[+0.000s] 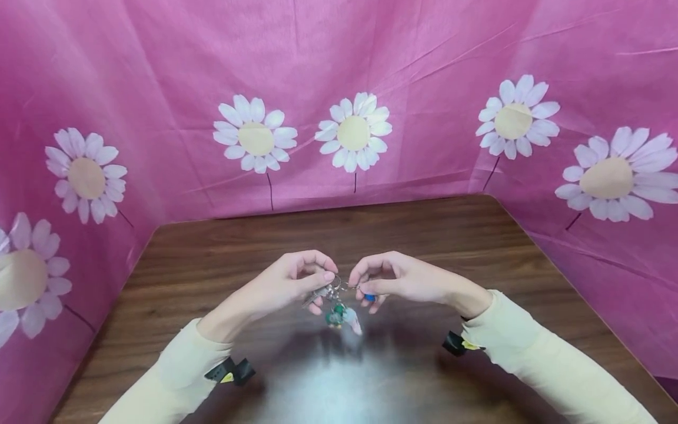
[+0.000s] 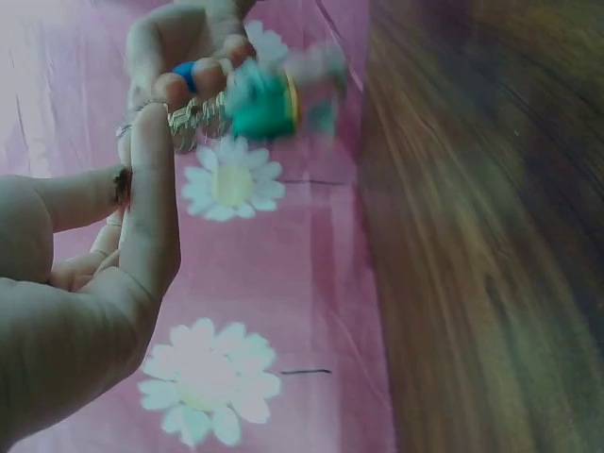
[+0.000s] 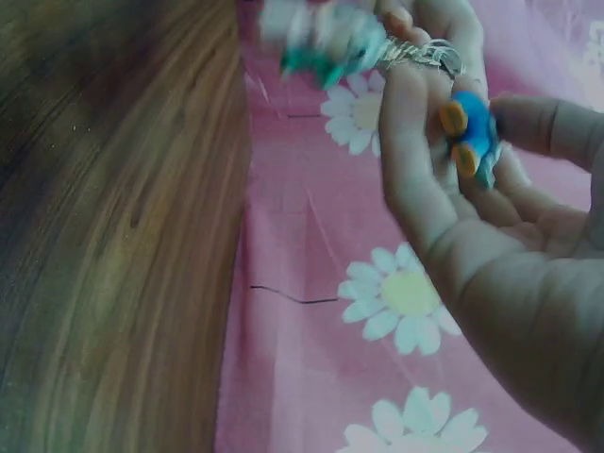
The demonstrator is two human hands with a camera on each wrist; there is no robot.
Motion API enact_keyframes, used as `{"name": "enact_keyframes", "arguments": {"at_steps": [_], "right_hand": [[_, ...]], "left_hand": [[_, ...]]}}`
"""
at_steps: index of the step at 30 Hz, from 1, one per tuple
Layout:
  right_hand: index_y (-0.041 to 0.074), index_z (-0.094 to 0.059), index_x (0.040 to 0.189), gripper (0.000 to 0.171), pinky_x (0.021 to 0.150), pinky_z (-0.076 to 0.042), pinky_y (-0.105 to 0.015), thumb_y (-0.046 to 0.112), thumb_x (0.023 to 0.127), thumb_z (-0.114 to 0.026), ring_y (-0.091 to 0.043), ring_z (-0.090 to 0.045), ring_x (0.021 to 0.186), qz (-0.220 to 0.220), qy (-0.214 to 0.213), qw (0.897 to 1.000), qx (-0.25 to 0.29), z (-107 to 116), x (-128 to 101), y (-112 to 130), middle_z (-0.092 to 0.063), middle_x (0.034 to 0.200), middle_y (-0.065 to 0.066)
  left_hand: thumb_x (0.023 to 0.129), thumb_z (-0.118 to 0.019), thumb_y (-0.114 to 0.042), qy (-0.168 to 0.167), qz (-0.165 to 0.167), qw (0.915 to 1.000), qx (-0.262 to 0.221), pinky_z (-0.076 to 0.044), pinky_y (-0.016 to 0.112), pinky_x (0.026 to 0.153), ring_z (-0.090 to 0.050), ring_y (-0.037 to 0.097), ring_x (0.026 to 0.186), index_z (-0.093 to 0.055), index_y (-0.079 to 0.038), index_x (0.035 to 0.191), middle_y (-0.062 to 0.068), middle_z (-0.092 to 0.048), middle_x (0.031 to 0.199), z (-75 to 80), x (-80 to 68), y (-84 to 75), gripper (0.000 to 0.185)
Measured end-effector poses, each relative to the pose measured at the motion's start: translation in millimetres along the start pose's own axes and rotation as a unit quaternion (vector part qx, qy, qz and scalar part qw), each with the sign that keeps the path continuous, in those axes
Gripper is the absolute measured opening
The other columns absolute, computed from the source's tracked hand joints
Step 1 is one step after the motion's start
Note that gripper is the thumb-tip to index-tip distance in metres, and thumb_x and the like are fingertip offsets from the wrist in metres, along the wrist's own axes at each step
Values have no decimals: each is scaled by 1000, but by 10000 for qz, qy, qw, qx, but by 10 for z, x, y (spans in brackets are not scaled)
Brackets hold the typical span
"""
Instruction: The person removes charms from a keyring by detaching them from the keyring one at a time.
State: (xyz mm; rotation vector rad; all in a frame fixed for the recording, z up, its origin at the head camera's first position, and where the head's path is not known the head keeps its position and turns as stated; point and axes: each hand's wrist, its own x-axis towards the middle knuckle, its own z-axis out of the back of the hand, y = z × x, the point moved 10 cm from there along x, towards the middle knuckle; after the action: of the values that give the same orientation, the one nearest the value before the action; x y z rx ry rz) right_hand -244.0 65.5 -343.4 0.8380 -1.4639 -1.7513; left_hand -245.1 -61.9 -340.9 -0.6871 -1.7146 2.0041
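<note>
A keyring of silver metal rings carries a green charm, a pale pink charm and a small blue piece. It hangs above the middle of the dark wooden tabletop, pinched from both sides: the left hand and the right hand each close thumb and fingertips on it.

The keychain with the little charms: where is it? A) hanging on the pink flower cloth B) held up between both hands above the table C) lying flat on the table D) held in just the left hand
B: the left hand and the right hand each pinch the keychain from either side, and its charms dangle above the wooden table, not resting on it.
</note>
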Motion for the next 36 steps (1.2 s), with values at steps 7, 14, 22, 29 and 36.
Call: {"name": "enact_keyframes", "arguments": {"at_steps": [7,14,22,29,36], "right_hand": [[-1,-60,120,22,72,-62,-46,12,102,-63,-31,-71,77,161,-147,9967,-777,-133,-33,131,-65,97,-13],[12,-71,113,14,65,-62,-42,15,100,-67,-26,-70,71,506,-229,9914,-1182,-183,-40,234,-72,97,-2],[6,-71,107,11,70,-61,-48,11,102,-62,-30,-68,70,716,-165,9961,-490,-233,-64,330,-68,87,-12],[-4,-67,107,16,70,-60,-52,9,103,-60,-26,-64,69,644,-348,9973,2,-233,-87,353,-63,86,-16],[-2,-68,106,17,69,-60,-49,13,103,-60,-24,-64,68,375,-419,9983,137,-211,-110,291,-64,84,-17]], "left_hand": [[103,-61,-13,115,-374,9991,155,-61,54,68,-70,33,78,-59,-4,124,17,-69,102,-83,-155,-269,23],[101,-64,-13,83,-698,9968,380,-62,48,71,-68,33,78,-61,-6,119,13,-70,99,-124,-224,-381,20],[99,-67,-12,-279,-1134,9906,712,-60,37,80,-71,26,87,-65,-7,114,5,-72,97,-138,-289,-464,16],[97,-70,-13,-716,-1453,9788,1253,-59,32,81,-71,19,90,-72,-10,111,-2,-74,96,-139,-331,-521,14],[96,-72,-15,-782,-1419,9765,1419,-60,34,78,-71,15,88,-75,-14,106,-7,-74,93,-165,-329,-461,10]]}}
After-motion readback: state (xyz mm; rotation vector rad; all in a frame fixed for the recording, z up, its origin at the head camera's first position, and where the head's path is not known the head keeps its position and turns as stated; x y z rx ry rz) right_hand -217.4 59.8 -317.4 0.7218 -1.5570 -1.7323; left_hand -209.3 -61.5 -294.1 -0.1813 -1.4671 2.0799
